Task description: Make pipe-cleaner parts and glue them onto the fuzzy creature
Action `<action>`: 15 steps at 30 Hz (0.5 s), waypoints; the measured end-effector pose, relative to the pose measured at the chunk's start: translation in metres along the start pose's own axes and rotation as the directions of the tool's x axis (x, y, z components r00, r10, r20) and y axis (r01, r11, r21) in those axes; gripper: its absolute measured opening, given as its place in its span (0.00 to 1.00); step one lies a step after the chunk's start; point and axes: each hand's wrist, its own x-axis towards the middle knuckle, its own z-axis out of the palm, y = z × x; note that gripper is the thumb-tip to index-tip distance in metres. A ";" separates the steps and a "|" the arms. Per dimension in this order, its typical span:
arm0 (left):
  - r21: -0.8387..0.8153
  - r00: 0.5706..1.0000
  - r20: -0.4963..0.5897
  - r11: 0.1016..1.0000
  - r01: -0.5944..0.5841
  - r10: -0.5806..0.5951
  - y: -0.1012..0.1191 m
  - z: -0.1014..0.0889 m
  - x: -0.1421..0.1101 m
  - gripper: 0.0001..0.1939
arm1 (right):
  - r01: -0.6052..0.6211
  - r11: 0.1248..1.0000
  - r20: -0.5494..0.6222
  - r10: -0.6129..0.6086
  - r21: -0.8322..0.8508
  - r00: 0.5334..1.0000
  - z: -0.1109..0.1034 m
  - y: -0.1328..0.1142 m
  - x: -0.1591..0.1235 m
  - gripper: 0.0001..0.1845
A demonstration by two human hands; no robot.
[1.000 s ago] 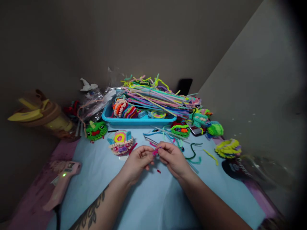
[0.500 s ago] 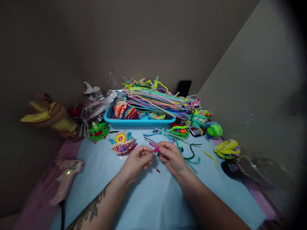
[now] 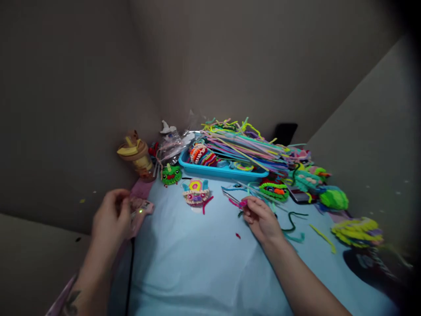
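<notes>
My right hand [image 3: 261,218] is closed, pinching a short pink pipe cleaner piece [image 3: 242,204] between thumb and fingertips. A slim pointed metal tool [image 3: 230,194] sticks out beyond these fingers; I cannot tell whether they grip it. Out at the left, my left hand [image 3: 113,215] is slightly blurred, its fingers curved and apart around a gap. Beside it lies a pink glue gun [image 3: 140,215] with a green light, partly hidden by the hand. Between the hands sits a cream pipe cleaner figure [image 3: 196,193] with a pink-and-yellow flower pattern; a dark pink strip [image 3: 207,204] touches its right side.
A blue tray [image 3: 226,173] at the back carries many pipe cleaners [image 3: 243,142]. Green figure [image 3: 171,175] and orange-beaked figure [image 3: 274,192] stand before it. A lidded cup [image 3: 140,158] is at left, a phone [image 3: 299,195] at right. The glue gun's black cord [image 3: 130,272] runs toward me.
My left hand has left the middle and moved left to beside the glue gun. My right hand keeps the pink piece. The view has turned left.
</notes>
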 end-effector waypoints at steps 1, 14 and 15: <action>0.203 0.999 0.026 0.978 -0.041 0.037 -0.016 -0.004 -0.002 0.13 | -0.011 1.000 0.014 0.011 0.000 1.000 0.001 0.002 0.000 0.10; 0.248 0.952 0.303 0.960 -0.128 0.049 -0.068 0.013 -0.009 0.20 | 0.002 0.995 0.067 0.004 -0.098 0.998 0.010 0.021 -0.001 0.13; 0.130 0.960 0.278 0.989 -0.072 0.033 -0.069 0.010 -0.010 0.21 | -0.004 0.996 0.064 0.010 -0.094 0.998 0.010 0.021 -0.001 0.14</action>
